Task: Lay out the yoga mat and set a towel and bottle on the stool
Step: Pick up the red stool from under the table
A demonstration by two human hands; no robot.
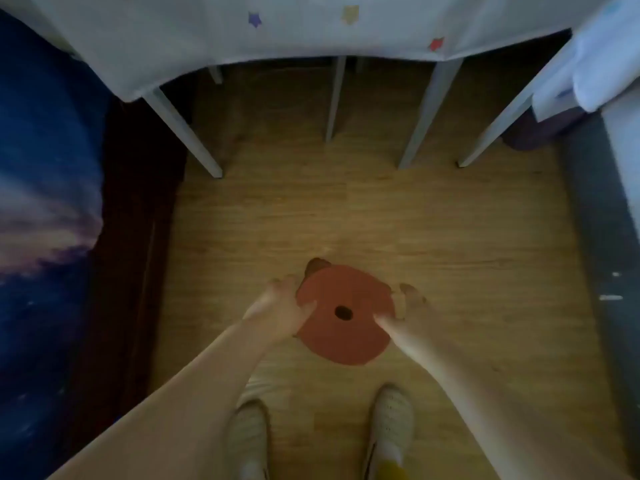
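A round red stool (346, 336) with a dark hole in the middle of its seat is seen from straight above, over the wooden floor (346, 216). One of its legs shows as a brownish bump at the seat's far left edge. My left hand (282, 306) grips the seat's left rim, thumb on top. On the opposite rim, my right hand (405, 313) holds the seat the same way. No mat, towel or bottle is in view.
A table with a white star-printed cloth (277, 39) and white legs (183, 133) stands ahead. A bed with blue galaxy bedding (45, 202) runs along the left, and dark grey furniture (602, 237) along the right. My white shoes (389, 431) are below the stool.
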